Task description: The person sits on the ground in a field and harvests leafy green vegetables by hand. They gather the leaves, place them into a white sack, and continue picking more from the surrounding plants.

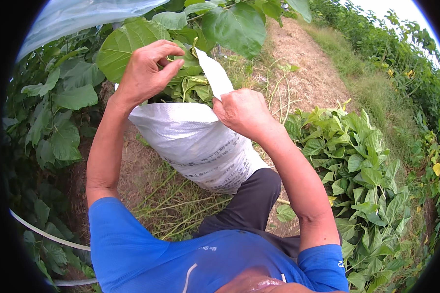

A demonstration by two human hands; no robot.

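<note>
A white woven plastic sack (190, 143) bearing printed writing stands in front of me, leaning against my knee. Green leaves (194, 88) fill its mouth. My right hand (240, 110) grips the sack's rim on the right side, where a folded white flap rises beside it. Above the left part of the mouth is my left hand (152, 67), its thumb and fingers curved towards each other with a small gap and nothing seen between them. A large green leaf (126, 49) lies just behind that hand.
Cut leafy stems (359, 175) are heaped on the ground at the right. Broad-leaved plants (64, 121) stand close on the left. Clear plastic sheeting (91, 18) hangs at upper left. A path strewn with dry grass (304, 62) runs away at upper right, beside more plants.
</note>
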